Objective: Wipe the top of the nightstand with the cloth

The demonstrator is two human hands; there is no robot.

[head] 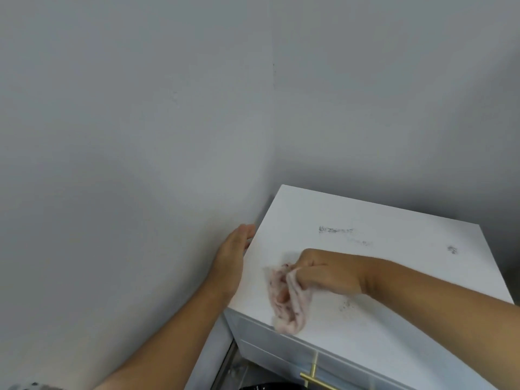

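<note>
A white nightstand (394, 277) stands in a room corner, its top carrying dark smudges near the middle, at the far right and by my right wrist. A crumpled pink-white cloth (289, 302) lies on the top near the front left corner. My right hand (323, 273) is closed on the cloth and presses it on the surface. My left hand (232, 254) rests flat against the nightstand's left edge, fingers extended, holding nothing.
Grey walls meet in a corner right behind and left of the nightstand. A brass drawer handle (312, 375) shows on the front below. A narrow gap runs between the left wall and the nightstand's side.
</note>
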